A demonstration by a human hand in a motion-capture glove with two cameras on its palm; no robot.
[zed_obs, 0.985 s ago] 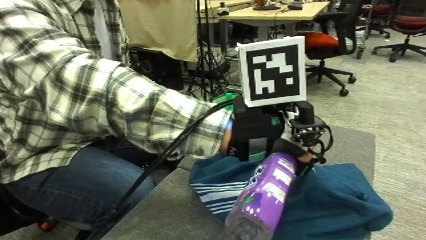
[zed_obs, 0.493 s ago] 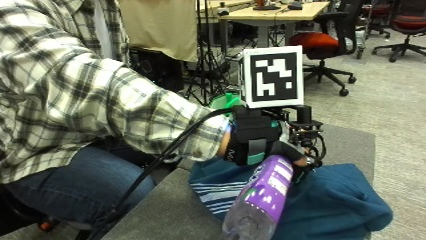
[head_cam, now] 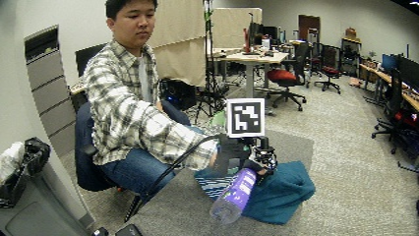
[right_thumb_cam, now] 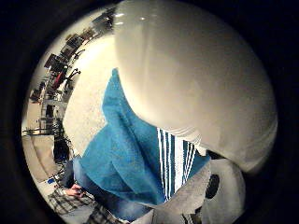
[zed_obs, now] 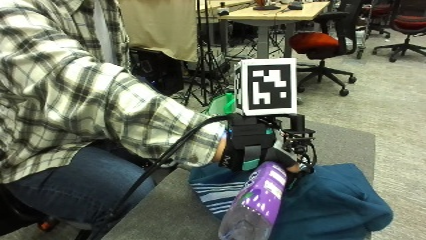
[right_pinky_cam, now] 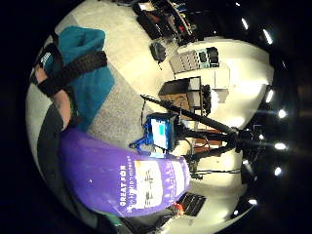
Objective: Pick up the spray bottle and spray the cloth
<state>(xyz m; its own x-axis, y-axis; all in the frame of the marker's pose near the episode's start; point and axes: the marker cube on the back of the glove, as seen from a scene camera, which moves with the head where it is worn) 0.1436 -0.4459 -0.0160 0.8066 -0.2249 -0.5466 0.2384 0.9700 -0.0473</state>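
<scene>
A gloved right hand point(zed_obs: 249, 147) grips a purple bottle point(zed_obs: 256, 207) by its neck above the soft blue cloth point(zed_obs: 333, 205); smooth plastic, likely light, possibly slippery.

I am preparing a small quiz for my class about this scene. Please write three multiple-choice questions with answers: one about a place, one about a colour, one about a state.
1. Where does the teal cloth lie?
A. on the grey table
B. on the red chair
C. on the person's lap

2. What colour is the spray bottle?
A. yellow
B. purple
C. orange

3. What is the gloved right hand doing?
A. resting flat on the table
B. gripping the spray bottle
C. folding the cloth

Answers:
1. A, the cloth is bunched on the grey table top.
2. B, its body and label are purple in the outside view.
3. B, the hand holds the bottle off the table, tilted over the cloth.
</scene>
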